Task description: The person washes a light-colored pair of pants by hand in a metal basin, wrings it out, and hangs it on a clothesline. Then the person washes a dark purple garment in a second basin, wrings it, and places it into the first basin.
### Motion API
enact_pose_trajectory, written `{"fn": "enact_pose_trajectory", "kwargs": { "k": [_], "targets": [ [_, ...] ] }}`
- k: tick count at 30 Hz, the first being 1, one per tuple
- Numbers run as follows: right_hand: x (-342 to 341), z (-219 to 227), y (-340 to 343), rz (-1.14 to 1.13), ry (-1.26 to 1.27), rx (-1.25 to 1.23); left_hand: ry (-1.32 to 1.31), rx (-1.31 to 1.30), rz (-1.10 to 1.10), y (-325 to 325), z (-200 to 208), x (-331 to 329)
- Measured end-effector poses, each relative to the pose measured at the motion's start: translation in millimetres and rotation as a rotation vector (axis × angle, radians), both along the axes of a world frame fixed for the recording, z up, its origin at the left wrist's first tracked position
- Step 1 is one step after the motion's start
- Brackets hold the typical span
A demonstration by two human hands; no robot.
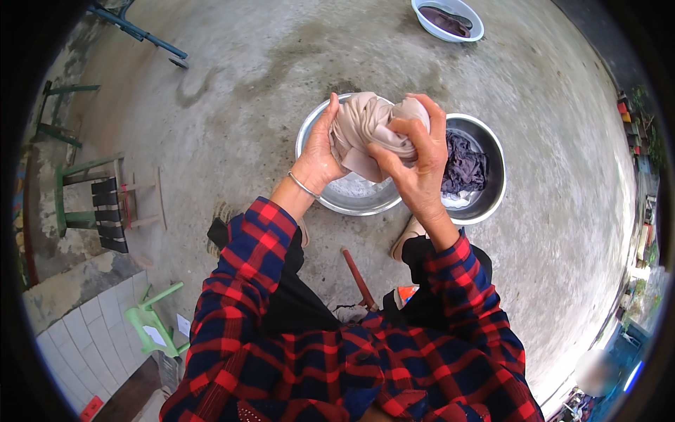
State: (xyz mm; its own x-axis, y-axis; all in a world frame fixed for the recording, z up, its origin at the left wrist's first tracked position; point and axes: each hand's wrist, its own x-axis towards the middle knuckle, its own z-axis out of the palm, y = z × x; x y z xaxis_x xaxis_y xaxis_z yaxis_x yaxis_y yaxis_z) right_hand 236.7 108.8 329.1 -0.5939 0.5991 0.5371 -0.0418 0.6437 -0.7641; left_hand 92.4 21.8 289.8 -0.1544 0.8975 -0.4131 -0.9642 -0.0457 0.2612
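A bunched, twisted beige cloth (pixel 369 130) is held up between my two hands over a metal basin (pixel 362 206). My left hand (pixel 320 153) supports it from the left, thumb pointing up and the other fingers hidden behind the folds. From the right, my right hand (pixel 425 162) grips the cloth with bent fingers. Whitish, sudsy-looking water (pixel 351 184) shows in the basin below. Close by on the right stands a second metal basin (pixel 498 186), with a dark wet cloth (pixel 464 163) and something white in it.
A pale blue basin (pixel 475 34) with dark cloth stands far ahead on the concrete floor (pixel 267 42). To the left are a green-framed chair (pixel 81 216) and a light green plastic stool (pixel 156 325). A reddish bar (pixel 357 276) lies between my legs.
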Motion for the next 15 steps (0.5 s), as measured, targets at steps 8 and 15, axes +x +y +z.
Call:
{"fn": "enact_pose_trajectory", "kwargs": {
  "k": [8,15],
  "targets": [
    [7,31,-33,0.145,-0.048,0.487,-0.046,0.138,-0.178,-5,1,-2],
    [5,47,-40,0.341,0.041,0.811,-0.063,0.164,-0.288,-17,9,-4]
  ]
}}
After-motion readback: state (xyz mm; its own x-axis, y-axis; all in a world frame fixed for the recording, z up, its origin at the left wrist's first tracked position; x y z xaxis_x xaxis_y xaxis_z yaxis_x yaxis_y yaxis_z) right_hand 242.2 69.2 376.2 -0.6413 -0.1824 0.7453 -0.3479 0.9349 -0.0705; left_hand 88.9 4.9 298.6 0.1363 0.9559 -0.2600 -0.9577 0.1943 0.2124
